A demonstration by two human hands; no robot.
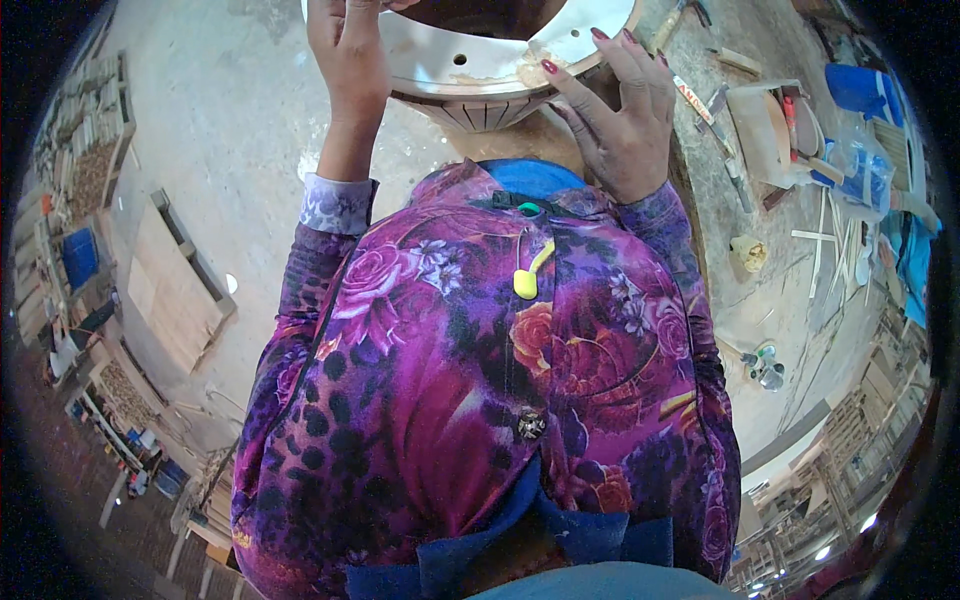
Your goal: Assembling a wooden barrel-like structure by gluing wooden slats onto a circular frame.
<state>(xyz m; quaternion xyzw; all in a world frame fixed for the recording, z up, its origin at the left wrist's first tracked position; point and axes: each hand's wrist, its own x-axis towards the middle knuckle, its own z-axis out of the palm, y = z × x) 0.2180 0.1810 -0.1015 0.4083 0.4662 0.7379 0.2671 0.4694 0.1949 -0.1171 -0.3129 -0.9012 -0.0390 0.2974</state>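
A large round wooden piece with a flat white ring-shaped top point(430, 72) and a wide dark opening lies at the top of the view. Two small holes show in the ring, and a tan rough patch point(533, 68) marks its near right part. Dark lines run down its tapered lower side point(482, 115). My left hand point(350, 45) is over the ring's left part, its fingers bent together and partly cut off by the frame's edge; what they hold is hidden. My right hand point(625, 110) rests with spread fingers on the ring's right rim, one fingertip by the tan patch.
Right of the piece, a hammer point(668, 30) and a long printed stick-like tool point(697, 105) lie on the floor. Further right are an open carton point(765, 130), blue plastic packages point(862, 180) and thin white strips point(822, 240). A wooden board point(175, 285) lies left, near stacked wood point(90, 130).
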